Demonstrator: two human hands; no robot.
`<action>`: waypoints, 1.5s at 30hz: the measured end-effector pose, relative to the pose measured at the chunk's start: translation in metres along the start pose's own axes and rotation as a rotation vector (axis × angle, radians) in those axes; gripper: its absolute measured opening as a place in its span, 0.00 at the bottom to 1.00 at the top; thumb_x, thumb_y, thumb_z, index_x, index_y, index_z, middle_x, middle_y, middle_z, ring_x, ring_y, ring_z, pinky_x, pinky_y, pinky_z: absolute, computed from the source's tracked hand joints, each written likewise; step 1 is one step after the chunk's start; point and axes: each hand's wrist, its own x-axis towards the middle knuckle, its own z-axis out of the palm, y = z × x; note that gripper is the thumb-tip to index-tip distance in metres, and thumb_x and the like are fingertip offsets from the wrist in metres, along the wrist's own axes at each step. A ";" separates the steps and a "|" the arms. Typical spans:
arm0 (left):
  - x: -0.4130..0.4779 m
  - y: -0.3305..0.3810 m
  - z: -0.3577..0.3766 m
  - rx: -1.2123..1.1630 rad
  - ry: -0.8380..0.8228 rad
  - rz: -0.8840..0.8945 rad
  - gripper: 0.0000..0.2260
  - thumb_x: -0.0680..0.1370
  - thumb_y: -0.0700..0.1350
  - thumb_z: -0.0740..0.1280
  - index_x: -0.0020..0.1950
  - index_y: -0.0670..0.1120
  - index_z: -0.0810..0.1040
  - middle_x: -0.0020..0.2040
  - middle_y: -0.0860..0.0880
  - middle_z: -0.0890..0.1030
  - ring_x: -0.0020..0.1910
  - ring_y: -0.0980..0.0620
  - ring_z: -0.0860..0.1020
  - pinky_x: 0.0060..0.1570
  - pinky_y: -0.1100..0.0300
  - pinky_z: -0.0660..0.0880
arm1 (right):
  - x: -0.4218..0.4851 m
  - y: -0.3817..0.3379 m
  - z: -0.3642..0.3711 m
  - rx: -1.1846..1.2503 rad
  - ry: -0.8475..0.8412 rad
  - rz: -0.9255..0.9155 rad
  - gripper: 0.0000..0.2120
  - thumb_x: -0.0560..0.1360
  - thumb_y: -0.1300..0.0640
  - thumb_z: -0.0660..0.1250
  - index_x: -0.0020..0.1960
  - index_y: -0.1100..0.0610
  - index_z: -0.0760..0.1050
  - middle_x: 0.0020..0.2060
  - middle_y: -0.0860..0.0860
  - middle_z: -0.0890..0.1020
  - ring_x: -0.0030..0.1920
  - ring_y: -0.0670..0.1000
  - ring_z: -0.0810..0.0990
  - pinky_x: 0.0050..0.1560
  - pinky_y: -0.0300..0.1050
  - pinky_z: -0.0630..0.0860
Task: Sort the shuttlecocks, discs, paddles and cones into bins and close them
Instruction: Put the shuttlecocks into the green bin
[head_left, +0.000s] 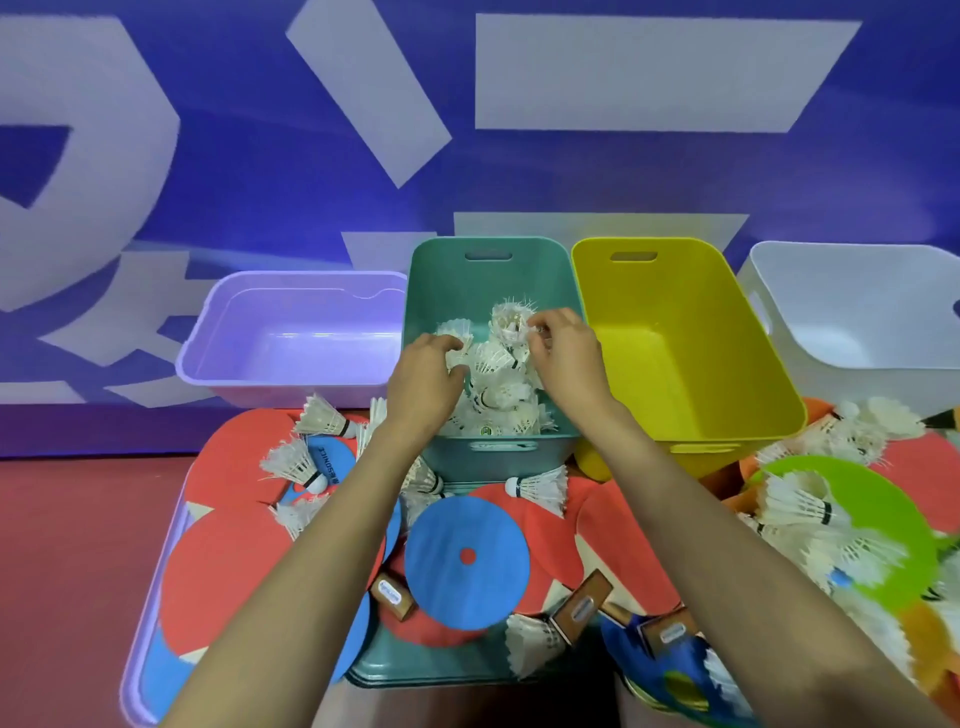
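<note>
- While 4 bins stand far, lilac bin (234, 387), teal bin (488, 280), yellow bin (675, 322), white bin (857, 312), shuttlecocks (501, 395) pile in teal.
- Left hand (426, 379) grips 1; right hand (563, 348) pinches 1.

Both arms outstretched, left hand (423, 384) and right hand (563, 353) close together, fingers (548, 318) curled on shuttlecocks (506, 319)

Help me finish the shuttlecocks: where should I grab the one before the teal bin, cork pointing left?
Probably pinch that shuttlecock from above at its narrow neck beside the cork: it lies sideways on a red paddle, feathers fanned right, neck exposed.
</note>
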 end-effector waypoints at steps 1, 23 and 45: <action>-0.001 -0.003 0.000 -0.004 -0.006 -0.002 0.15 0.77 0.44 0.66 0.63 0.45 0.76 0.63 0.46 0.75 0.61 0.45 0.73 0.55 0.56 0.69 | 0.009 -0.002 0.007 -0.037 -0.059 0.023 0.13 0.78 0.63 0.60 0.60 0.62 0.75 0.56 0.58 0.77 0.54 0.57 0.77 0.55 0.49 0.74; -0.103 -0.118 -0.022 -0.071 0.214 -0.137 0.12 0.73 0.36 0.68 0.57 0.42 0.78 0.55 0.44 0.76 0.58 0.43 0.72 0.56 0.61 0.63 | -0.094 -0.095 0.033 0.145 -0.262 -0.390 0.13 0.76 0.58 0.62 0.58 0.60 0.76 0.53 0.55 0.79 0.54 0.56 0.77 0.51 0.50 0.76; -0.086 -0.194 -0.034 0.083 0.132 -0.262 0.09 0.72 0.32 0.64 0.51 0.39 0.79 0.47 0.40 0.79 0.48 0.39 0.72 0.47 0.51 0.66 | -0.153 -0.092 0.138 0.030 -0.636 -0.112 0.13 0.77 0.60 0.62 0.61 0.57 0.73 0.54 0.56 0.79 0.54 0.56 0.76 0.50 0.50 0.74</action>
